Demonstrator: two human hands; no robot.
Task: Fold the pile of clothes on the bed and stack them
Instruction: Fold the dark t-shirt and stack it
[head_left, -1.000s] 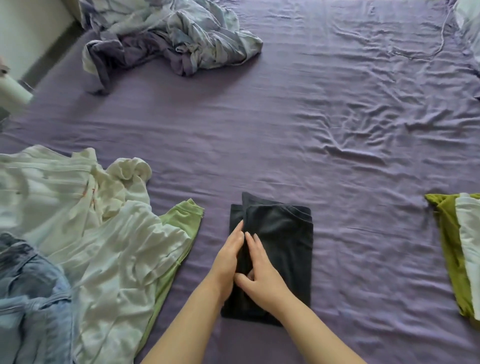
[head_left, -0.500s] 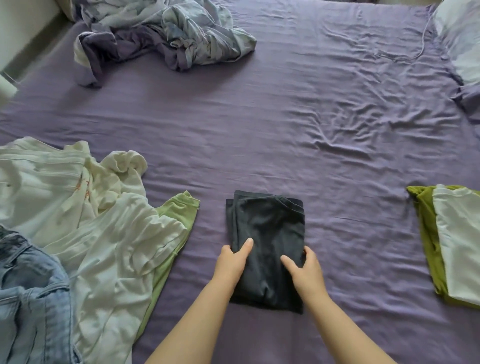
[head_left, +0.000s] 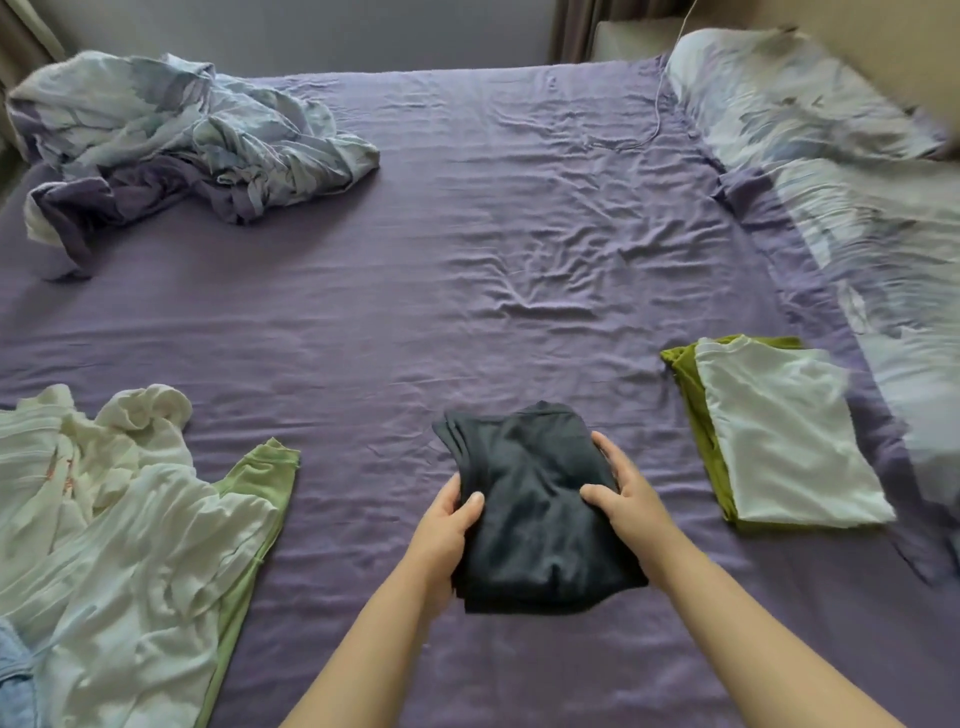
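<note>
Presently both hands hold one folded dark garment near the front middle of the bed. The left hand grips its left edge, thumb on top and fingers tucked beneath; the right hand grips the right edge likewise. A grip on both sides appears meant to keep the folded layers from slipping apart; whether the bundle is raised clear of the sheet cannot be told for certain.

To the right, well apart from the hands, lies a stack of two folded items: one white piece on top of one olive-green piece. Its squared placement suggests it is the destination for finished pieces, so the dark garment is judged ready to go there.

On the left sits the unfolded pile: at least one white item, possibly more, one light-green item beneath, and one blue denim piece at the frame edge.

Also noted: one crumpled patterned blanket at the far left, one pillow at the far right, and one thin white cable.
</note>
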